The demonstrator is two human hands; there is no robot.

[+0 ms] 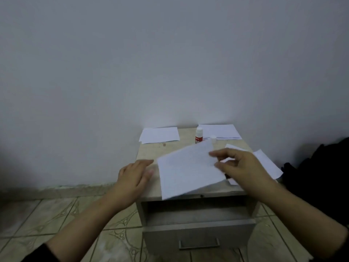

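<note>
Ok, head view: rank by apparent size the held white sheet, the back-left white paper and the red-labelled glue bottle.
1. held white paper sheet, closest to camera, which inflates it
2. back-left white paper
3. red-labelled white glue bottle

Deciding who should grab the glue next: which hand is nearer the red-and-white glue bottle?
Right. The right hand, pinching the sheet, is just in front of and right of the glue bottle; the left hand lies farther off, front-left.

A small beige wooden cabinet [151, 150] stands against a pale grey wall [170, 63], its grey drawer [198, 233] pulled open. On its top, a white glue bottle with a red label [199, 136] stands upright between two stacks of white paper, back left [159, 134] and back right [221, 131]. A black bag [321, 171] lies just right of the cabinet.
</note>
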